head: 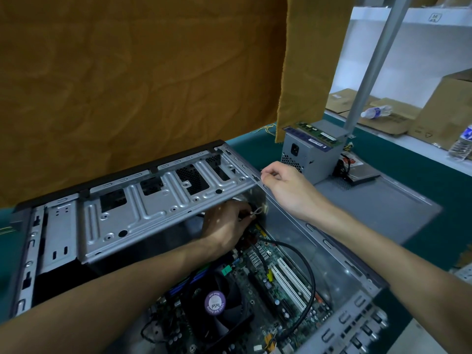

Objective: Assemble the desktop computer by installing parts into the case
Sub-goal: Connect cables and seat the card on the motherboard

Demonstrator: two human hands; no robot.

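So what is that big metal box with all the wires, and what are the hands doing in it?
The picture comes from a camera worn on the person's head, looking down. The open grey metal computer case lies on a green table. Inside is a green circuit board with a round black fan. The left hand reaches under the metal frame and pinches a small black cable. The right hand grips the case's edge. Behind stands a grey power supply box, not yet installed.

A repair workshop is suggested by a green work mat (398, 159), cardboard boxes (444, 108) and white shelving (408, 19).
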